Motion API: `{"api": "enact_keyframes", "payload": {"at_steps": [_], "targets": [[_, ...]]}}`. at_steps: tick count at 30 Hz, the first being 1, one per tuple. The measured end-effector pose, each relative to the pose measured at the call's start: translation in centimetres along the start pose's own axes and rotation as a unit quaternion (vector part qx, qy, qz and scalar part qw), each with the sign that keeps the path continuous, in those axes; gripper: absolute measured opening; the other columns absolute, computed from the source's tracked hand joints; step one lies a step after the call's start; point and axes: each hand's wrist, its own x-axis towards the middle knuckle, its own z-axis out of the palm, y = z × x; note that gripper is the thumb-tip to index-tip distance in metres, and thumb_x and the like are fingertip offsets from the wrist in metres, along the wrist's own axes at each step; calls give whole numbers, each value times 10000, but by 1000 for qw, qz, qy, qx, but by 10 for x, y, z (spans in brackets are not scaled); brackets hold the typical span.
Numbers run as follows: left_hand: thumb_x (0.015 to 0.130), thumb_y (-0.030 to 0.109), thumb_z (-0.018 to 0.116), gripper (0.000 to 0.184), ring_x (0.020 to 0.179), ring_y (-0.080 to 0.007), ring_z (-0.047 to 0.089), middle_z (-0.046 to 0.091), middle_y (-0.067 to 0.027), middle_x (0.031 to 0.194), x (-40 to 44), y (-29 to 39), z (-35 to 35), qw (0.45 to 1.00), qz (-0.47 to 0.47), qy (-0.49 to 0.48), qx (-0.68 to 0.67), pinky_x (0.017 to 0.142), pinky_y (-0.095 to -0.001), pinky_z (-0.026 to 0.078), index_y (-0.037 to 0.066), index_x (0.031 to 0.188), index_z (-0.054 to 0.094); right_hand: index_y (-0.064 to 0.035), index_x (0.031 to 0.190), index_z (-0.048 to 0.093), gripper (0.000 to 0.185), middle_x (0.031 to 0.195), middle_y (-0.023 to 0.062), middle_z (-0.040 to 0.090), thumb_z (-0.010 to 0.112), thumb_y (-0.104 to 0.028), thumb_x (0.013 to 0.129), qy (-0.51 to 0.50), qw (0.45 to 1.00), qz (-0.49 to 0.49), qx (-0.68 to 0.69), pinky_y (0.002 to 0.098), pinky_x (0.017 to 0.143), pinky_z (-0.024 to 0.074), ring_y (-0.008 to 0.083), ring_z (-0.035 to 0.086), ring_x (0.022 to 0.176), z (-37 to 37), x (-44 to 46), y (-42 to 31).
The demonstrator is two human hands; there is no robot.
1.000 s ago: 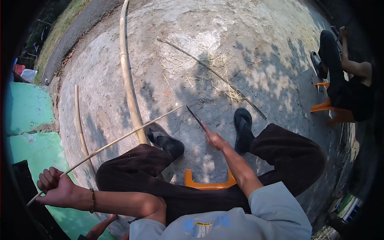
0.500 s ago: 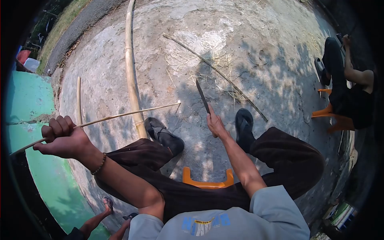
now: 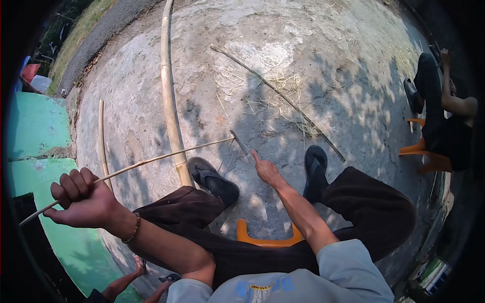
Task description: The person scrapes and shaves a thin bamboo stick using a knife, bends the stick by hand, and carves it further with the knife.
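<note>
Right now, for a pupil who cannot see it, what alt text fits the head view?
The left hand grips a thin stick while the right hand holds a knife close to the stick's far end. A long pole lies on rough ground, with straw-like strands to its right. Another person sits far right.

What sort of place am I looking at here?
Probably an outdoor yard: rough, sunlit ground dappled with shade, a grassy strip at the edge, and a long bamboo-like pole lying across it.

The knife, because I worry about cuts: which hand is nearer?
Right. The right hand holds the knife; the left hand is well away to the left, gripping a stick.
</note>
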Motion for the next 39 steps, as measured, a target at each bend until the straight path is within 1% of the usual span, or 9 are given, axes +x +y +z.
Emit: {"api": "enact_keyframes", "payload": {"at_steps": [5,9,13,20,23,25,29,35,39], "targets": [[1053,603,276,574,492,-78,94,148,59,547,7,-3,-19,912,-98,-321,-234,487,-290,107,180,665,244,-99,1586,164,648,758,337,636,436,-120,998,70,983,-7,171,601,674,478,515,640,734,-83,-9,-102],[1043,635,296,591,486,-75,89,150,61,538,2,-3,-11,930,-106,-271,-226,480,-289,105,186,660,251,-84,1591,133,711,716,272,605,483,-101,972,164,934,-232,218,568,638,476,473,619,654,-146,-25,-213],[1041,643,317,593,506,-79,74,130,63,556,-12,0,3,971,-75,-147,-173,488,-292,92,188,669,230,-48,1579,148,740,767,254,613,529,-78,945,87,926,-299,213,545,645,499,452,625,660,-168,-70,-272],[1029,688,271,623,522,-86,72,118,56,563,-35,1,22,998,11,-11,-66,492,-292,85,183,675,175,18,1435,306,534,889,326,655,501,-82,948,26,981,-137,139,574,635,503,505,652,790,-50,-40,-164],[1024,698,261,629,522,-86,72,116,55,561,-31,3,12,991,-4,-72,-116,492,-291,76,183,674,170,24,1446,306,554,852,295,659,514,-93,946,9,980,-94,177,576,629,501,497,652,772,-70,-53,-172],[1022,701,256,630,523,-87,68,113,56,562,-36,1,20,993,0,-51,-107,494,-291,68,184,672,173,16,1442,281,551,802,275,637,524,-91,960,104,940,-249,210,559,639,492,491,637,736,-109,-65,-216],[1024,698,254,630,531,-89,63,107,57,573,-36,4,21,989,-6,-93,-118,499,-293,66,184,669,172,23,1449,284,550,824,289,645,515,-88,963,98,942,-253,199,560,661,502,493,649,776,-118,-67,-238],[1024,698,249,632,543,-93,68,109,55,588,-41,4,24,982,-22,-125,-138,514,-300,81,181,669,168,-23,1442,316,506,870,326,665,464,-129,970,-4,996,68,65,603,744,488,523,649,820,20,-18,-39],[1016,712,249,640,548,-95,70,122,52,595,-61,8,41,997,8,-57,-51,521,-309,78,180,669,167,41,1370,298,456,792,334,638,457,-141,984,56,982,36,177,608,668,468,533,635,747,-23,-30,-73]]}}
